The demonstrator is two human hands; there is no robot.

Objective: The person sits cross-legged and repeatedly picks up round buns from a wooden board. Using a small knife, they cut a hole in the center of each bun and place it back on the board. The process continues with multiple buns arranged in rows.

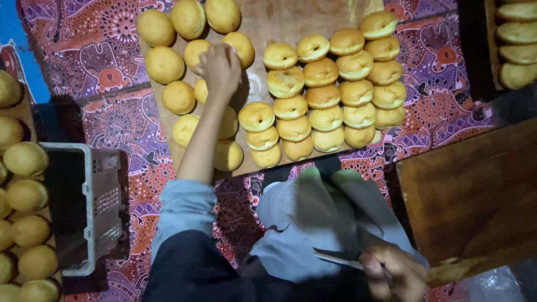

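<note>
Head view, looking straight down. Left hand (221,70) is stretched out over the wooden board (263,25), fingers curled down and pinched together on one of the round yellow buns (202,54); the grip reads closed on it, though the hand hides the fingertips. Loose uncut buns lie all around that hand, touching or just beside it. To the right of the hand, tight rows of split buns (327,92) sit edge to edge, apart from it.

Right hand (391,271) is drawn back near the body, fist closed round the handle of a thin knife (335,259), blade pointing toward the left arm and lying across a grey cloth (313,223). A dark wooden slab (475,190) sits just beyond the right hand.

Risks, as judged: the reaching forearm lies over several buns near the board's close edge, so a careless lift could nudge them off onto the patterned cloth (112,117). The blade, held low and pointing inward, could nick the sleeve or cloth if the hands come together fast. A grey crate (100,207) stands left of the elbow.
</note>
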